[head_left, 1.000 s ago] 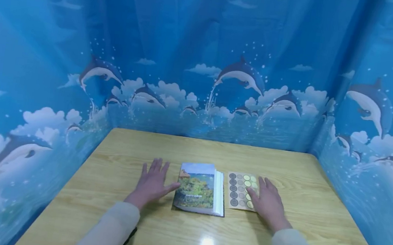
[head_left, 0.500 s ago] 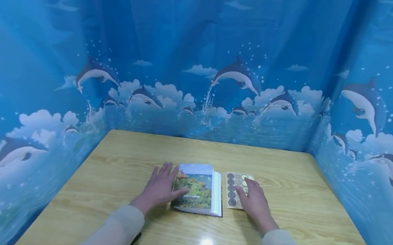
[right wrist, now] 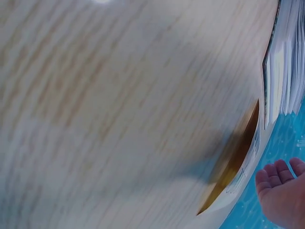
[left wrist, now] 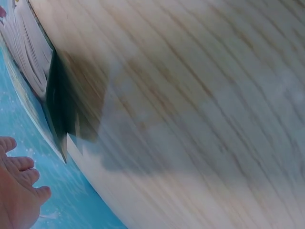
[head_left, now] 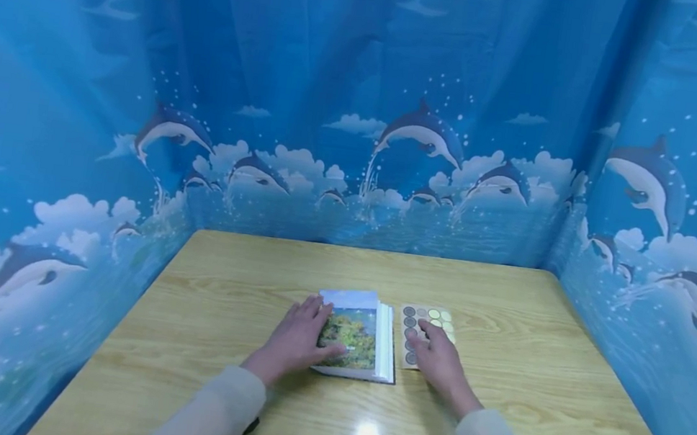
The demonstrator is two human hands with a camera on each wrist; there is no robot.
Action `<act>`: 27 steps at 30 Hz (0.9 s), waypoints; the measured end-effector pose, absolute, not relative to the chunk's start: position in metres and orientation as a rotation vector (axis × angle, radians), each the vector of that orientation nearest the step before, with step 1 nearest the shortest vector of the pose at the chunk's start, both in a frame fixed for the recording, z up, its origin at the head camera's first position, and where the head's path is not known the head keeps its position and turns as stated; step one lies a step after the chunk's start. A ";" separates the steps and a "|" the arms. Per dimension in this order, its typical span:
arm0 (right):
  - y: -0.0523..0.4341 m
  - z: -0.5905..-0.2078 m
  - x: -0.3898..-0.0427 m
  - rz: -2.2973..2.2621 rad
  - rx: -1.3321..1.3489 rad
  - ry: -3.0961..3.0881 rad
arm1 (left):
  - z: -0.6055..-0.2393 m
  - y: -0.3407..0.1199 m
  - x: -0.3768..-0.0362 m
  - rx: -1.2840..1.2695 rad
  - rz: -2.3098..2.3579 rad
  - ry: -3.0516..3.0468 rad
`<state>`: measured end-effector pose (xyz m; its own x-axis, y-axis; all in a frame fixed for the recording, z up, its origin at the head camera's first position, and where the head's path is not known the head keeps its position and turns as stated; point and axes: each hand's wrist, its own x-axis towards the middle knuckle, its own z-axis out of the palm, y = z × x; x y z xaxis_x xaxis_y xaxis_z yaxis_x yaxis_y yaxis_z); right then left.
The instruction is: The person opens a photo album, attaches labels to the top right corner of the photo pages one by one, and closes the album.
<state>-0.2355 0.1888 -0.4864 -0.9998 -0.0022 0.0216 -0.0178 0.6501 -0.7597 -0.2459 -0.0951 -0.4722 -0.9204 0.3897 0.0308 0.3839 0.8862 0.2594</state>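
A photo album point(head_left: 360, 331) with a landscape cover lies on the table, its thick white pages showing along the right side. My left hand point(head_left: 297, 336) is spread over the album's left part, thumb across the lower cover. In the left wrist view the album point(left wrist: 56, 90) appears edge-on, apart from the fingers point(left wrist: 21, 164). To the right lies a sheet of round stickers point(head_left: 436, 315) in dark, pale and yellow columns. Over its lower right part reaches my right hand point(head_left: 441, 365), fingers relaxed, thumb and index above the stickers. The right wrist view shows the sheet point(right wrist: 233, 162) with a bowed edge.
The wood-grain table point(head_left: 238, 262) extends around both things, with a bright light reflection near its front. A blue dolphin-print curtain point(head_left: 307, 132) borders the table at the back and both sides.
My left hand has moved right, from beside the album to over its cover. My right hand has shifted left across the sticker sheet. Album and sheet stay about in place.
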 end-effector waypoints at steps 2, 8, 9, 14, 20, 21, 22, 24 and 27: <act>0.187 -0.487 -0.234 1.304 0.022 -2.837 | -0.472 -0.092 -0.245 0.620 0.403 3.020; 0.180 -0.488 -0.230 1.304 0.044 -2.818 | -0.473 -0.082 -0.242 0.641 0.389 3.008; 0.179 -0.488 -0.229 1.309 0.045 -2.815 | -0.473 -0.081 -0.241 0.647 0.376 3.011; 0.171 -0.490 -0.227 1.333 0.069 -2.794 | -0.477 -0.073 -0.239 0.684 0.337 3.036; 0.163 -0.493 -0.222 1.355 0.106 -2.793 | -0.480 -0.066 -0.235 0.745 0.291 3.047; 0.162 -0.493 -0.221 1.362 0.106 -2.796 | -0.480 -0.065 -0.235 0.753 0.285 3.051; 0.161 -0.493 -0.220 1.362 0.104 -2.803 | -0.481 -0.064 -0.234 0.764 0.277 3.054; 0.159 -0.493 -0.218 1.366 0.106 -2.809 | -0.482 -0.062 -0.234 0.776 0.273 3.054; 0.156 -0.493 -0.215 1.368 0.097 -2.821 | -0.484 -0.060 -0.233 0.780 0.272 3.053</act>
